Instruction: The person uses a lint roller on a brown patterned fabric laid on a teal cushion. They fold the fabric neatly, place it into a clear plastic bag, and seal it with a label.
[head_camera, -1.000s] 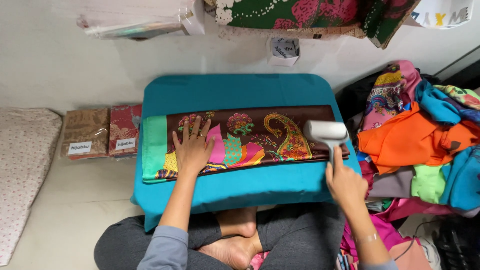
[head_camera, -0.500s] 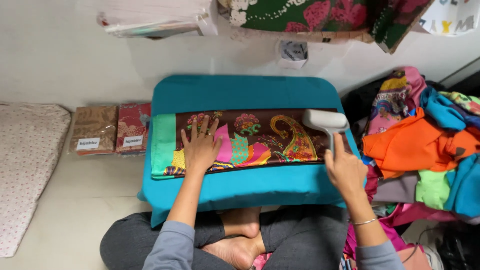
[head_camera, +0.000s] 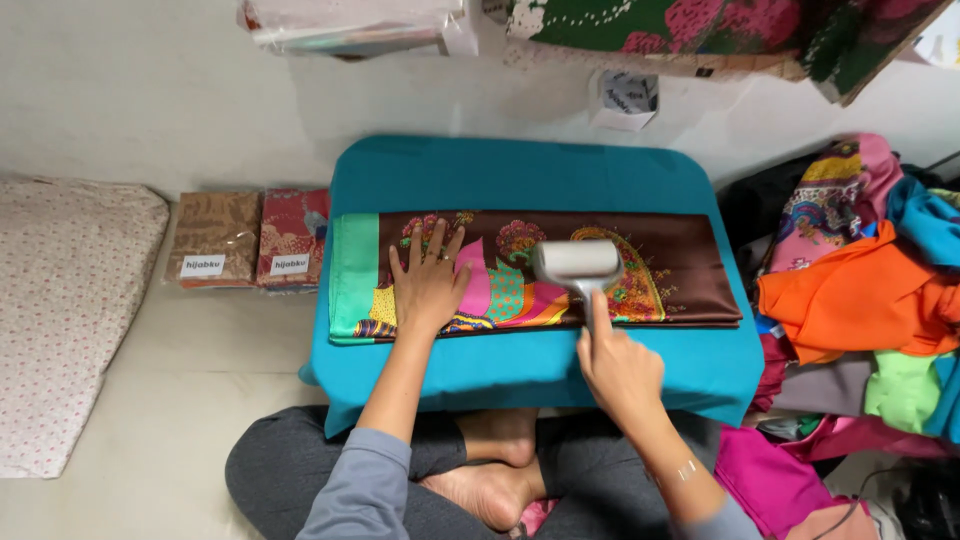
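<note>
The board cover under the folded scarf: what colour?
Plain teal board cover, clearest in the head view; the scarf is brown-patterned.

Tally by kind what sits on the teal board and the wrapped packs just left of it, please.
Folded patterned scarf under the left hand: 1
Handheld grey steamer in the right hand: 1
Wrapped fabric packs, brown and red: 2
Total: 4

One folded patterned scarf, one grey handheld steamer, one teal board, two packaged scarves, one cushion
</note>
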